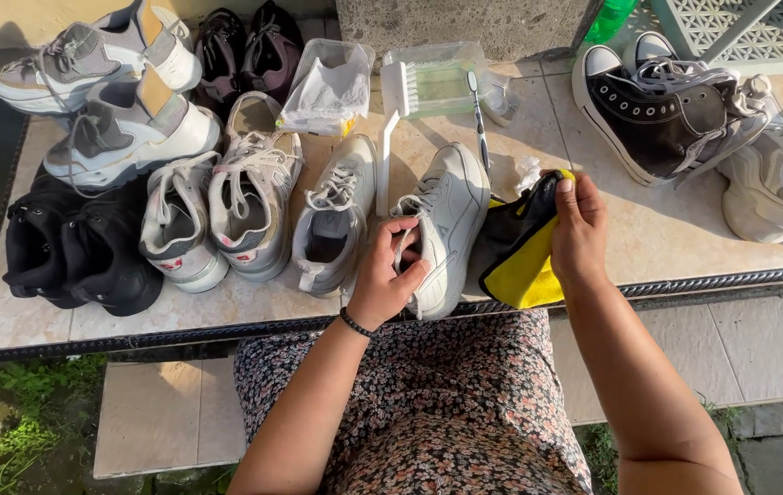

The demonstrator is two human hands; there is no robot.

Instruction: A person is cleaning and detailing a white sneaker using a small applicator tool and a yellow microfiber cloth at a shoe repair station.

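Both hands' fingers grip: left hand [382,275] holds white sneaker [442,225] overhanging table edge [731,277], right hand [578,229] clutches yellow cloth [524,266].

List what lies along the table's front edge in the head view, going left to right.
Black shoes → white sneaker with red marks → grey-white sneaker → pale grey sneaker → left hand gripping white sneaker → yellow-and-black cloth under right hand.

Hard, warm sunlight — bright glare on the tabletop [676,240], deep crisp shadows, sharp focus, slight edge bending.
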